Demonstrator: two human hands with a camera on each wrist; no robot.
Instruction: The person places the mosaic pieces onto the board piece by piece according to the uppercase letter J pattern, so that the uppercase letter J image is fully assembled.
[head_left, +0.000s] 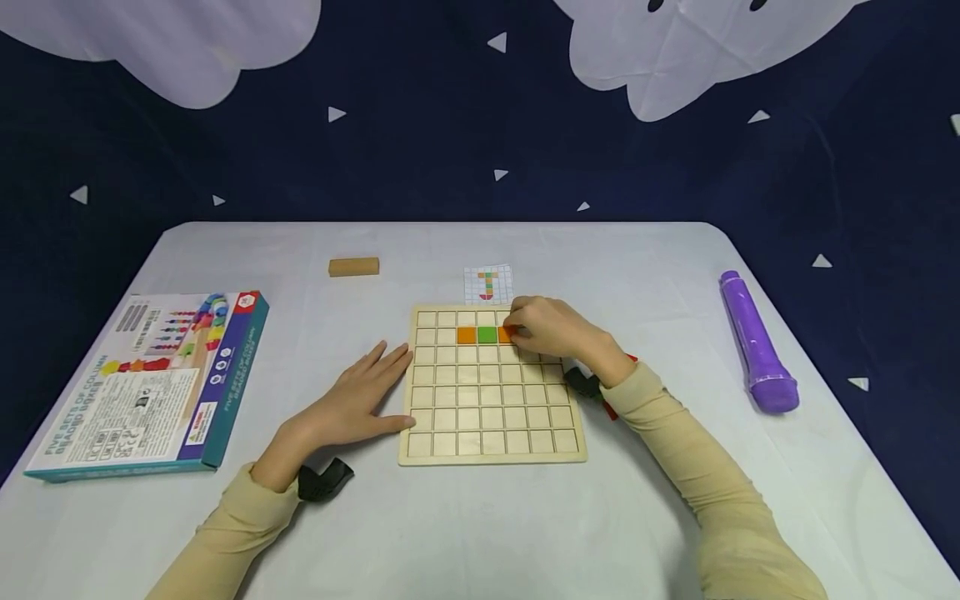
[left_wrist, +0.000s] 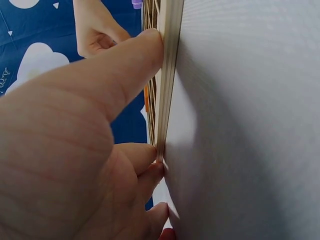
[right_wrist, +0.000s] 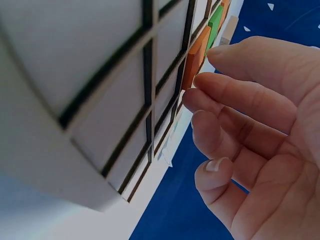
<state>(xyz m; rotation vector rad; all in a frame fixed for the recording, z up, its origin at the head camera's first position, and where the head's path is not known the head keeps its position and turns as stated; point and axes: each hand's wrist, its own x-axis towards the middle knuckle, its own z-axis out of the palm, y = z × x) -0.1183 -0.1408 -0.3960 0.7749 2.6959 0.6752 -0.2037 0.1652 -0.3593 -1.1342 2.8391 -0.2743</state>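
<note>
Left hand [head_left: 360,402] spread against grid board [head_left: 491,396] at nine o'clock, right hand [head_left: 553,325] at one-o'clock orange tile [right_wrist: 197,52], pinch unclear, likely seating it; next probably needs pressing flush.

The white-covered worktop [head_left: 585,533] has rounded far corners. A printed box [head_left: 146,387] lies by its left edge, a wooden block [head_left: 353,267] towards the far edge, a purple tube [head_left: 757,346] near the right edge; centrally, a gridded board [head_left: 491,397], a patterned card [head_left: 488,285] just beyond, and a partly hidden red thing [head_left: 610,410] beside it
</note>
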